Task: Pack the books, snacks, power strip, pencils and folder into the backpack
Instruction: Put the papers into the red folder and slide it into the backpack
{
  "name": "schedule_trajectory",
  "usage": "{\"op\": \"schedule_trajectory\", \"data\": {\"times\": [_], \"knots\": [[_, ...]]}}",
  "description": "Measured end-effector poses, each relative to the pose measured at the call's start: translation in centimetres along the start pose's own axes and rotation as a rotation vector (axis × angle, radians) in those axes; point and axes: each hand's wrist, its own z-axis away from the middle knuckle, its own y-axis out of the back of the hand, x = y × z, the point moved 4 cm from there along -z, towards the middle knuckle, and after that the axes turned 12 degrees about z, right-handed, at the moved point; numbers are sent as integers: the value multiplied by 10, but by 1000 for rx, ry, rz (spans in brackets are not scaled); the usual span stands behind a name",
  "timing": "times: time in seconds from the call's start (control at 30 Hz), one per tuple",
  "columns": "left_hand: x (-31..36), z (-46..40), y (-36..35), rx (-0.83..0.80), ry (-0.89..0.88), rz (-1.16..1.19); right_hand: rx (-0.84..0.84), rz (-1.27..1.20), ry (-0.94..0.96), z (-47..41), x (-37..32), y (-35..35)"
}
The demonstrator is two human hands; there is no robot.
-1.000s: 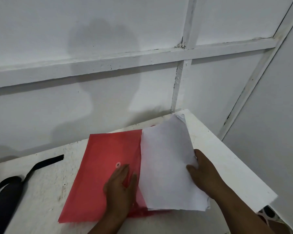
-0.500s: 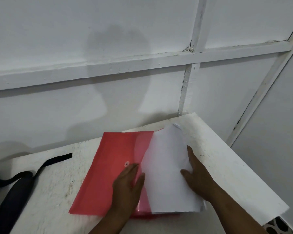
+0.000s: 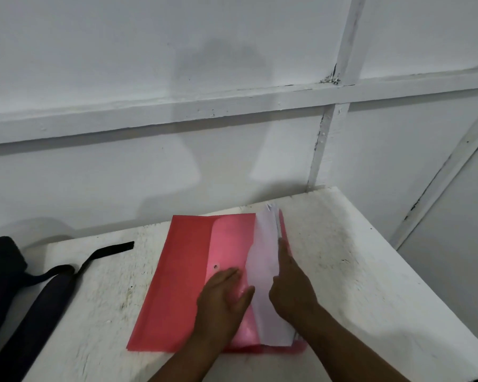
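Observation:
A red plastic folder [image 3: 182, 285] with a snap button lies flat on the white table [image 3: 356, 271]. A stack of white paper sheets [image 3: 265, 271] sits partly inside the folder's right side. My left hand [image 3: 222, 301] presses flat on the folder's translucent flap, fingers straight. My right hand [image 3: 293, 288] presses against the right edge of the sheets with straight fingers. The dark backpack [image 3: 1, 282] shows at the far left edge, its straps [image 3: 67, 277] trailing over the table.
A white panelled wall [image 3: 232, 106] rises right behind the table. The table's right edge drops off near another white wall panel [image 3: 453, 216].
The paper sheets have slid leftward into the folder, with less white showing. My right hand moved left with them; my left hand stayed on the flap. The view shifted, showing more backpack.

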Motion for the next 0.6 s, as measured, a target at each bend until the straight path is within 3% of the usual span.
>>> {"op": "schedule_trajectory", "data": {"times": [0.1, 0.17, 0.23, 0.3, 0.37, 0.5, 0.6], "knots": [[-5, -5, 29, -43, -76, 3, -98, -136, -46, -5, 19, -8], [-21, -7, 70, 70, -69, 10, -124, -161, -53, -8, 30, -8], [-55, -6, 115, 158, 25, -164, -143, -149, -46, -11, 32, -9], [-95, 4, 139, 62, 205, -447, -169, -132, -50, -14, 30, -10], [-120, 16, 140, -62, 270, -557, -202, -70, -25, -16, 23, -11], [-122, 19, 137, -54, 227, -519, -295, 118, 72, -19, 0, -23], [-120, 19, 143, -14, 223, -453, -327, 95, 89, -29, -2, -25]]}}
